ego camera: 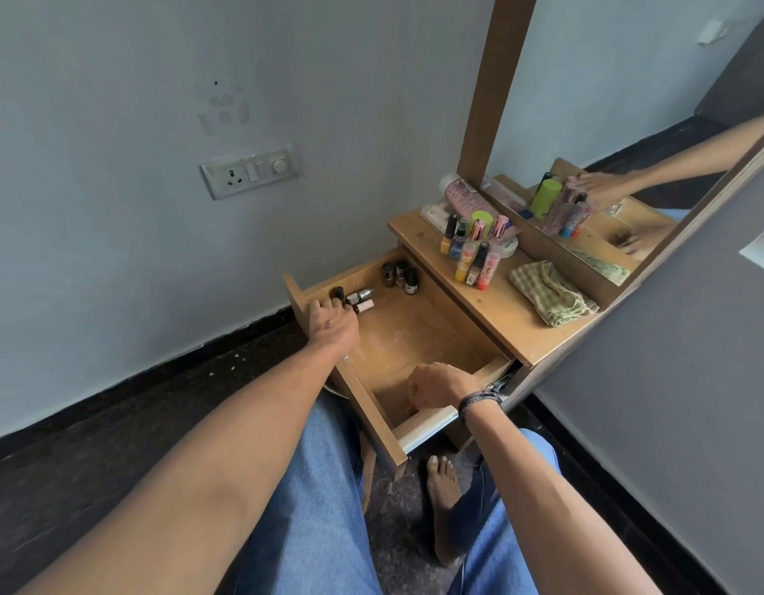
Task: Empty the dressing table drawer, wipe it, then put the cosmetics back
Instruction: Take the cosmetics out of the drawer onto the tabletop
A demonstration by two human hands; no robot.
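Seated before the open drawer (423, 423), its dusty floor not yet wiped, a person reaches in with both arms. At the drawer's far front corner the left hand (333, 326) curls its fingers (315, 307) onto small bottles (363, 299) lying there. The right hand (442, 390) is bunched at the drawer's near corner, its hold hidden. Three dark bottles (399, 274) stand at the drawer's back. Grabbing several at once risks one rolling loose, and the crowded cosmetics (474, 246) on the surface (500, 324) above the drawer could topple if nudged.

A home bedroom corner: wooden dressing table (496, 311), mirror (620, 135), wall socket (250, 170).
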